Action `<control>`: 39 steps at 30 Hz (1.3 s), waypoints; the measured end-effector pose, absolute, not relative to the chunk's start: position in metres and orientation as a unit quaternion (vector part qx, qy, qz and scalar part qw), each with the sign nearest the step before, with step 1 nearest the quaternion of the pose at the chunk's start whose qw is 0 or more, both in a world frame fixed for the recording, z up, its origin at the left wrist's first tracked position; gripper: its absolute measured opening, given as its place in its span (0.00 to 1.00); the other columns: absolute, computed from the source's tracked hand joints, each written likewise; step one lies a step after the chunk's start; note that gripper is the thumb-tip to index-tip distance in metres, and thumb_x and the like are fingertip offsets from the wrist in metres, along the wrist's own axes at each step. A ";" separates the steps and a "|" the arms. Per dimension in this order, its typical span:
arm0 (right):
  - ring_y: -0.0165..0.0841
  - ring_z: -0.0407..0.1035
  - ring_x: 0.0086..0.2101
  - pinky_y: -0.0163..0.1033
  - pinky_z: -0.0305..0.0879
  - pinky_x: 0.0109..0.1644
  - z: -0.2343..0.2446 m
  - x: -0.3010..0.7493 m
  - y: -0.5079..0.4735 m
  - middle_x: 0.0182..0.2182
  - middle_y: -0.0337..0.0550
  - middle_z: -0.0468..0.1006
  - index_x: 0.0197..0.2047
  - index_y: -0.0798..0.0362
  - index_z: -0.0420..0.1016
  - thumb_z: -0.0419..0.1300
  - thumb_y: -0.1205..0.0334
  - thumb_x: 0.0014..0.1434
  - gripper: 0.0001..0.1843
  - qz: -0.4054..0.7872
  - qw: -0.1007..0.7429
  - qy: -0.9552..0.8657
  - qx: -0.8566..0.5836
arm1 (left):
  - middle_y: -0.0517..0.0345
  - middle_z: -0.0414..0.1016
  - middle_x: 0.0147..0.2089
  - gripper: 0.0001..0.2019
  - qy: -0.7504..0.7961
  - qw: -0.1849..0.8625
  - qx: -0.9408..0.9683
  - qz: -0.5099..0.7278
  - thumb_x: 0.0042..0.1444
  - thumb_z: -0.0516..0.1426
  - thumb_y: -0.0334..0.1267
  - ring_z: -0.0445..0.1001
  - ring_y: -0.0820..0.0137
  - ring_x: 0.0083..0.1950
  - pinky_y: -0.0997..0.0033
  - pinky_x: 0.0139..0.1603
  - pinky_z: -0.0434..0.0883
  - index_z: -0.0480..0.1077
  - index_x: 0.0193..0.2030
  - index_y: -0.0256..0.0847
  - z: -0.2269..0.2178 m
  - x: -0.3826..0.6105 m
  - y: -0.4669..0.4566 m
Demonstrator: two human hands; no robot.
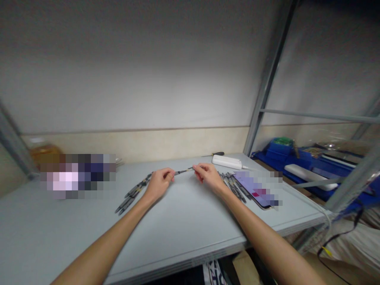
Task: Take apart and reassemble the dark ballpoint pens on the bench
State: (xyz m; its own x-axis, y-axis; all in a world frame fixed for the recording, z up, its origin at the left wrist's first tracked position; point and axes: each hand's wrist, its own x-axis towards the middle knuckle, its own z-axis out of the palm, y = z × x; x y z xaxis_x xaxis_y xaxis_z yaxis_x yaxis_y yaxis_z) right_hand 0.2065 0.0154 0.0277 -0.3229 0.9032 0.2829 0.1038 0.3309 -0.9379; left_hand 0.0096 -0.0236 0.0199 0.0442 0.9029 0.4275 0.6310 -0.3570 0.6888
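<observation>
A slim dark grey pen (pixel 182 171) is held level above the table, stretched between my two hands. My left hand (pixel 160 183) is closed round its left end, with thumb and forefinger pinched together. At the other end, the fingertips of my right hand (pixel 208 177) pinch the pen's tip; exactly which part they grip is too small to tell. Several similar pens (pixel 130 199) lie in a row left of my left hand, partly hidden by it. Beside my right wrist lies another group of pens (pixel 236 187).
Next to the right-hand pens lies a phone with a lit screen (pixel 247 184). Behind it are a white power strip (pixel 227 161) and a black-handled tool (pixel 219 153). A blurred bottle (pixel 46 154) stands back left. A metal post (pixel 261 95) rises at the right.
</observation>
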 end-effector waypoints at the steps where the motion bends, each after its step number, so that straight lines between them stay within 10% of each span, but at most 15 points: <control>1: 0.25 0.57 0.17 0.32 0.53 0.20 0.028 0.206 0.017 0.14 0.35 0.64 0.20 0.54 0.65 0.57 0.47 0.49 0.19 0.455 0.475 -0.658 -0.366 | 0.59 0.70 0.23 0.14 0.528 0.178 0.711 0.428 0.53 0.49 0.43 0.65 0.71 0.26 0.74 0.29 0.61 0.69 0.26 0.37 0.020 0.013 -0.026; 8: 0.30 0.67 0.28 0.35 0.64 0.32 0.035 0.207 0.019 0.23 0.39 0.71 0.32 0.53 0.67 0.58 0.51 0.48 0.14 0.591 0.586 -0.477 -0.284 | 0.54 0.75 0.34 0.11 0.449 0.213 0.763 0.412 0.52 0.54 0.41 0.71 0.69 0.36 0.71 0.41 0.65 0.71 0.37 0.37 0.015 0.029 -0.034; 19: 0.23 0.31 0.13 0.31 0.33 0.15 0.078 0.212 0.018 0.10 0.28 0.39 0.17 0.50 0.45 0.42 0.48 0.54 0.21 0.751 0.447 -0.407 -0.266 | 0.58 0.72 0.27 0.10 0.496 0.124 0.782 0.357 0.55 0.50 0.39 0.68 0.71 0.29 0.74 0.33 0.62 0.69 0.33 0.38 0.013 0.018 -0.029; 39: 0.23 0.31 0.12 0.29 0.32 0.12 0.091 0.200 0.017 0.08 0.29 0.40 0.13 0.52 0.48 0.41 0.54 0.56 0.22 0.800 0.460 -0.340 -0.181 | 0.59 0.72 0.26 0.10 0.504 0.087 0.809 0.289 0.55 0.49 0.37 0.68 0.72 0.28 0.75 0.33 0.61 0.70 0.32 0.38 0.010 0.016 -0.027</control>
